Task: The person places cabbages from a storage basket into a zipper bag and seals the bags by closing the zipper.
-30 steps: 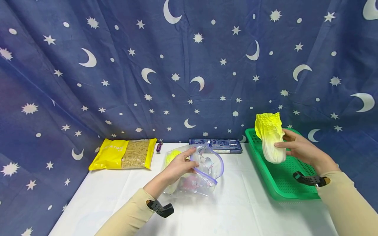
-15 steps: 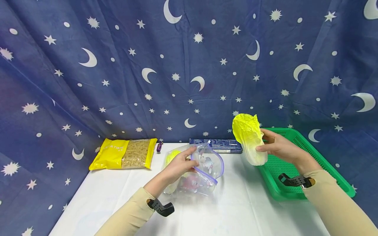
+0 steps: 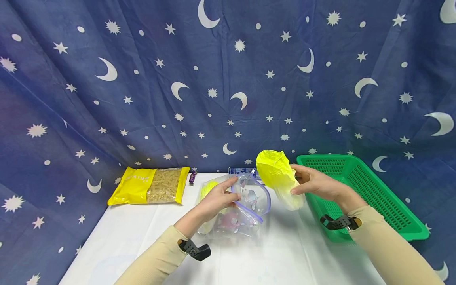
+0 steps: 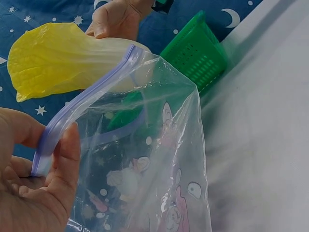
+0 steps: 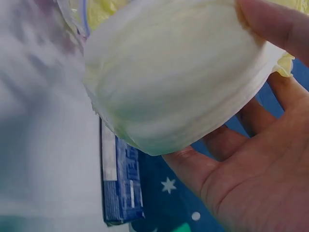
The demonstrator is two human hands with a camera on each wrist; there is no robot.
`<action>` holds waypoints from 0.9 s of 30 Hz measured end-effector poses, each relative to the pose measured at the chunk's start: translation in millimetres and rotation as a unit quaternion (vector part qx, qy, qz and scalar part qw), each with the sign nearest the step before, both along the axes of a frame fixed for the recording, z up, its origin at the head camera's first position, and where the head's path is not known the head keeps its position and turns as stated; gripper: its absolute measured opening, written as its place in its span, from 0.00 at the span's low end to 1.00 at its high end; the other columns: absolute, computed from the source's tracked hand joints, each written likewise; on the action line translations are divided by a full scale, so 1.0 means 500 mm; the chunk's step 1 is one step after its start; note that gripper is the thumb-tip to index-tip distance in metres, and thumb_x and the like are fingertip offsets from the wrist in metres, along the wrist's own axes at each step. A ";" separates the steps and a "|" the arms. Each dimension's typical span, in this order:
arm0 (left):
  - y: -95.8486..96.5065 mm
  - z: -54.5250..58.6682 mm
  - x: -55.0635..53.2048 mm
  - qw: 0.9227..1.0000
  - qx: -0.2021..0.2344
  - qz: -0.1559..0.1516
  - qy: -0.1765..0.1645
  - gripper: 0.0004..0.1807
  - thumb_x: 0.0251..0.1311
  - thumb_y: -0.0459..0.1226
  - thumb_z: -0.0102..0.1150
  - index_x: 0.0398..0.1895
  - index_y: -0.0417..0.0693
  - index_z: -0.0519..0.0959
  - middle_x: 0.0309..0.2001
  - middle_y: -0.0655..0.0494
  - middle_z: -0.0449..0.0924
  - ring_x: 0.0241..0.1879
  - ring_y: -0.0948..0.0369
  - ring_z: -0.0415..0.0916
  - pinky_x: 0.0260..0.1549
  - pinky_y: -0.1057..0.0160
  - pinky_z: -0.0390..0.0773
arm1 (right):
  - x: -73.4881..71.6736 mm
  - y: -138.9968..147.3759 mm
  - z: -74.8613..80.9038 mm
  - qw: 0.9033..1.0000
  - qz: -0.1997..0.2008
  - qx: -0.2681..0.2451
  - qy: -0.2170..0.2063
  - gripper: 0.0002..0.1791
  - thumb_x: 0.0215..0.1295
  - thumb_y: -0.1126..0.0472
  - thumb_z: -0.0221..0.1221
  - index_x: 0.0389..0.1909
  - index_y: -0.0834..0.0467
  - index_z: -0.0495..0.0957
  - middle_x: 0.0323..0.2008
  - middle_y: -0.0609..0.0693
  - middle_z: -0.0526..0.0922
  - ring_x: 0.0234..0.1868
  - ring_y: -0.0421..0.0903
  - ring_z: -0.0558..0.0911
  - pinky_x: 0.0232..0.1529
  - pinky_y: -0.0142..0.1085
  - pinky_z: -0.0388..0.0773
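So, far left: yellow plastic packet with a clear window of tan pasta (image 3: 147, 186), then a small purple-wrapped candy (image 3: 192, 177). Yellow-and-white cabbage (image 3: 209, 188) appears inside the clear zip bag with purple seal and cartoon prints (image 3: 251, 198). Left hand (image 3: 216, 201) pinches its seal, probably keeping the mouth spread. Flat blue packet (image 3: 236, 171) lies behind, far side. Second yellow-and-white cabbage (image 3: 274, 172) is aloft, tilted, near the mouth; contact unclear. Right hand (image 3: 315, 184) grips its side, leaving the leafy end free. Hands apart. Green perforated plastic basket (image 3: 385, 198) sits right.
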State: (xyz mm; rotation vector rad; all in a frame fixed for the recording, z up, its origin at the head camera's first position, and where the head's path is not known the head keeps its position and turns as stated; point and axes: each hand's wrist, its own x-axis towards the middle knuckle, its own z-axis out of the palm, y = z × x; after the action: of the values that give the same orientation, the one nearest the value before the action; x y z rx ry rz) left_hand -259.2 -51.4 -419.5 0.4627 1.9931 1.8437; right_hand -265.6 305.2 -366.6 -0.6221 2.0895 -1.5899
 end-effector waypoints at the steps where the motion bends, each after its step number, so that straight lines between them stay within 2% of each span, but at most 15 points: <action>1: 0.000 0.000 0.000 1.000 0.002 0.000 0.000 0.40 0.66 0.32 0.60 0.81 0.42 0.57 0.78 0.45 0.57 0.39 0.58 0.78 0.49 0.60 0.84 | 0.000 -0.004 -0.002 1.000 0.005 0.000 -0.003 0.44 0.66 0.69 0.65 0.79 0.62 0.53 0.66 0.60 0.72 0.61 0.56 0.75 0.58 0.46 0.80; 7: 0.002 -0.002 -0.004 1.000 0.014 -0.003 -0.008 0.41 0.64 0.31 0.57 0.81 0.41 0.55 0.79 0.45 0.55 0.42 0.57 0.78 0.48 0.60 0.84 | -0.004 -0.027 -0.016 0.999 0.030 0.005 -0.016 0.44 0.65 0.67 0.66 0.78 0.61 0.56 0.66 0.60 0.73 0.62 0.57 0.74 0.60 0.46 0.78; 13: 0.003 -0.002 -0.004 1.000 0.009 0.000 -0.014 0.42 0.62 0.31 0.57 0.81 0.42 0.56 0.80 0.48 0.52 0.45 0.54 0.78 0.49 0.60 0.84 | -0.012 -0.042 -0.032 0.997 0.061 0.016 -0.035 0.40 0.64 0.65 0.65 0.76 0.58 0.61 0.64 0.61 0.73 0.62 0.60 0.73 0.61 0.49 0.76; 20: 0.003 -0.002 -0.004 1.000 0.006 0.004 -0.016 0.42 0.61 0.31 0.57 0.81 0.44 0.56 0.81 0.49 0.50 0.43 0.55 0.78 0.47 0.60 0.84 | -0.013 -0.052 -0.043 0.995 0.042 0.063 -0.062 0.45 0.61 0.63 0.68 0.78 0.57 0.60 0.64 0.58 0.74 0.61 0.58 0.72 0.63 0.49 0.73; 27: 0.003 -0.003 -0.004 1.000 0.006 0.005 -0.018 0.42 0.61 0.31 0.55 0.81 0.45 0.57 0.80 0.50 0.52 0.44 0.54 0.79 0.47 0.61 0.84 | -0.019 -0.062 -0.047 0.990 0.051 0.124 -0.051 0.49 0.55 0.58 0.69 0.78 0.56 0.60 0.63 0.55 0.74 0.60 0.56 0.71 0.61 0.47 0.72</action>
State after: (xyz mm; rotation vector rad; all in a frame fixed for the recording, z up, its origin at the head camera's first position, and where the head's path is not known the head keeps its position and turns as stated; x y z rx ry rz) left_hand -261.4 -50.1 -421.0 0.4206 1.9656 1.8577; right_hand -274.9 274.1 -389.9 -0.5402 2.0990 -1.2538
